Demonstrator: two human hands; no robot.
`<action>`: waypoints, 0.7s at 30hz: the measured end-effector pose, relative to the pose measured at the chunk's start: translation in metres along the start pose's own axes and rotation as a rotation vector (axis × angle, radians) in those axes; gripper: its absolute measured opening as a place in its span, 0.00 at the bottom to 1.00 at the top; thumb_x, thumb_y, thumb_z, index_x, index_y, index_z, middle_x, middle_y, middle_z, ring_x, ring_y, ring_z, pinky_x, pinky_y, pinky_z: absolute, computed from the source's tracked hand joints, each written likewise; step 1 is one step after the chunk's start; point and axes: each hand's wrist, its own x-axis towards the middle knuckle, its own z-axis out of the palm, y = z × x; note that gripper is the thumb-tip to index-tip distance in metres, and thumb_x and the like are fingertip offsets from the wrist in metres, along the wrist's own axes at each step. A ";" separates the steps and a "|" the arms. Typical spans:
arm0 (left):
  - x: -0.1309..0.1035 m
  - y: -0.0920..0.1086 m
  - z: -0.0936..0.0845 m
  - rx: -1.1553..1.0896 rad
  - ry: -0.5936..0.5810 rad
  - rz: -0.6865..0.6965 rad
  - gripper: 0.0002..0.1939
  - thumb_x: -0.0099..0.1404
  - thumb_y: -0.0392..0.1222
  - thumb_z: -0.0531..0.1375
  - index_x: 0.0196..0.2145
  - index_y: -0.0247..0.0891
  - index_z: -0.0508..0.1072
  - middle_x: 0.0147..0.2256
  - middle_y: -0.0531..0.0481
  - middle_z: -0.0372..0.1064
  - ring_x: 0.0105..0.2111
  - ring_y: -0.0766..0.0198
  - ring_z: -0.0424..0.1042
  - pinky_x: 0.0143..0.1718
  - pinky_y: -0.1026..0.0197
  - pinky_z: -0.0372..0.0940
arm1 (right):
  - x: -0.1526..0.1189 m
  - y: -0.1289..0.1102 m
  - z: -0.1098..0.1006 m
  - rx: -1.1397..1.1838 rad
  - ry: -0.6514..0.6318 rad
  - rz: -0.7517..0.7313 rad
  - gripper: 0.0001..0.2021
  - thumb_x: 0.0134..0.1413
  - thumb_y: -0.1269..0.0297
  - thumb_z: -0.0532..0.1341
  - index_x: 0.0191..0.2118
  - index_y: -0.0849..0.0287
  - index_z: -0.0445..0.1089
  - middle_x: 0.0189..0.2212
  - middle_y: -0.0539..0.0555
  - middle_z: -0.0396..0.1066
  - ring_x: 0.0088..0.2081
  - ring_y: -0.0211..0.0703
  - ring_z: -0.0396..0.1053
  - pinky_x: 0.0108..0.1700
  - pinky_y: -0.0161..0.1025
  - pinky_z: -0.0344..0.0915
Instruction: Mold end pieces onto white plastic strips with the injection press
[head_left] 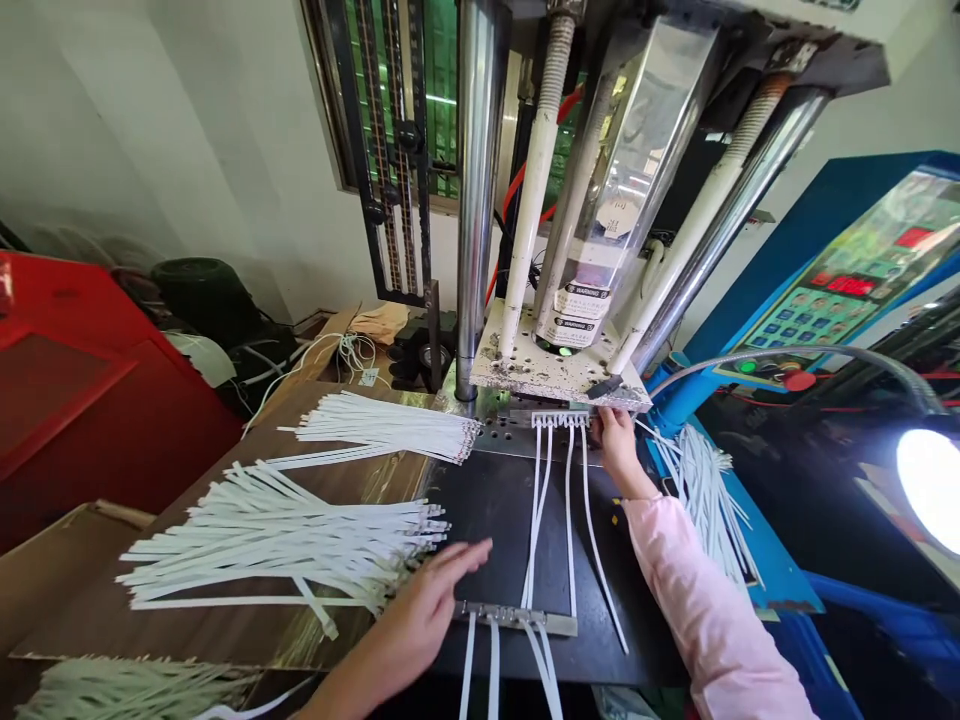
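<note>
My right hand (pixel 619 450) reaches under the press plate (pixel 559 375), fingers closed at the right end of a slotted metal fixture (pixel 561 419). Several white flat cables (pixel 571 520) hang from that fixture towards me across the black table plate (pixel 480 510). My left hand (pixel 427 605) is open, fingers stretched out, nothing in it. It hovers beside a second metal fixture bar (pixel 555 624) at the table's front edge, from which several white cables (pixel 494 665) run down. Just left of my left hand lies a large bundle of white cables (pixel 292 535).
Behind it lies a smaller cable bundle (pixel 382 425). More cables hang at right (pixel 705 490). Steel columns (pixel 480 200) and a clear guard (pixel 645 150) rise above the plate. A blue control panel (pixel 817 300) and a bright lamp (pixel 930 490) stand at right, a red cabinet (pixel 90 400) at left.
</note>
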 end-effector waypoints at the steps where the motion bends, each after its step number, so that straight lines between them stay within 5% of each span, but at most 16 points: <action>1: 0.013 0.000 0.001 -0.061 0.063 -0.029 0.27 0.70 0.35 0.50 0.65 0.50 0.63 0.54 0.46 0.72 0.51 0.61 0.74 0.57 0.52 0.69 | -0.010 -0.005 -0.005 0.025 -0.004 0.011 0.19 0.59 0.45 0.63 0.34 0.57 0.64 0.24 0.43 0.62 0.20 0.30 0.58 0.21 0.29 0.58; 5: 0.077 0.012 0.009 -0.329 0.324 -0.067 0.31 0.70 0.48 0.56 0.67 0.39 0.56 0.47 0.42 0.74 0.41 0.60 0.77 0.46 0.53 0.73 | -0.051 -0.023 -0.013 0.074 -0.064 0.052 0.26 0.49 0.37 0.64 0.28 0.53 0.54 0.17 0.38 0.49 0.16 0.30 0.49 0.17 0.28 0.48; 8: 0.115 0.033 0.011 -0.465 0.314 0.014 0.30 0.68 0.52 0.58 0.62 0.36 0.60 0.38 0.46 0.74 0.34 0.63 0.75 0.36 0.60 0.72 | -0.070 -0.032 -0.009 0.063 -0.116 0.064 0.26 0.49 0.36 0.63 0.28 0.53 0.54 0.16 0.38 0.50 0.16 0.31 0.50 0.17 0.29 0.49; 13: 0.129 0.068 -0.002 -0.314 0.358 0.117 0.14 0.70 0.50 0.57 0.44 0.37 0.71 0.25 0.54 0.69 0.25 0.66 0.70 0.29 0.64 0.65 | -0.088 -0.054 -0.010 -0.065 -0.147 -0.001 0.23 0.50 0.37 0.63 0.31 0.53 0.63 0.20 0.45 0.63 0.22 0.40 0.62 0.23 0.37 0.62; 15: 0.127 0.079 -0.007 -0.117 0.354 0.212 0.10 0.71 0.46 0.57 0.44 0.39 0.72 0.29 0.51 0.73 0.28 0.64 0.72 0.34 0.63 0.66 | -0.099 -0.072 -0.011 -0.154 -0.104 -0.121 0.19 0.54 0.42 0.63 0.35 0.54 0.66 0.32 0.53 0.72 0.36 0.47 0.70 0.37 0.43 0.69; 18: 0.125 0.094 -0.010 0.142 0.312 0.333 0.07 0.72 0.42 0.56 0.44 0.40 0.71 0.39 0.47 0.77 0.38 0.59 0.76 0.41 0.59 0.67 | -0.124 -0.100 -0.003 -0.484 -0.196 -0.475 0.10 0.59 0.53 0.62 0.38 0.54 0.67 0.50 0.59 0.70 0.54 0.53 0.66 0.56 0.51 0.61; 21: 0.127 0.104 -0.011 0.306 0.284 0.358 0.06 0.73 0.42 0.54 0.44 0.40 0.70 0.39 0.46 0.77 0.38 0.57 0.76 0.41 0.58 0.67 | -0.144 -0.116 0.014 -0.761 -0.391 -0.681 0.04 0.60 0.61 0.60 0.35 0.54 0.67 0.48 0.59 0.72 0.52 0.54 0.67 0.57 0.54 0.58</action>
